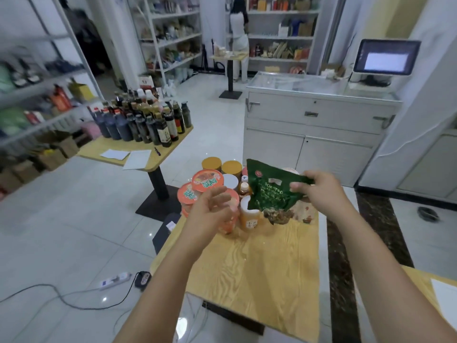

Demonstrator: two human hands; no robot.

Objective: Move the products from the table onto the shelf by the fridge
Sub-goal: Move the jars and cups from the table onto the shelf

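The right hand (319,188) pinches the top corner of a green bag (269,191), thumb on the front and fingers behind; the bag hangs tilted in the air, just above the jars at the far end of the wooden table (259,268); so it is off the table and not on any shelf yet. The left hand (210,209) is beside it, fingers loose and spread; it is blurry, but it seems to hold nothing. Right behind that hand sit round noodle bowls (207,180) with orange lids; next to them are jars with yellow lids (231,167) and a small bottle (244,188), all bunched close together. I think this is the picking-up step, with one bag in hand and lots left on the table. Next the bag has to be carried to the shelf by the fridge; I cannot tell from here which shelf that is; the free hand could take a bowl too, gently, because the bowls seem stacked and could tip.
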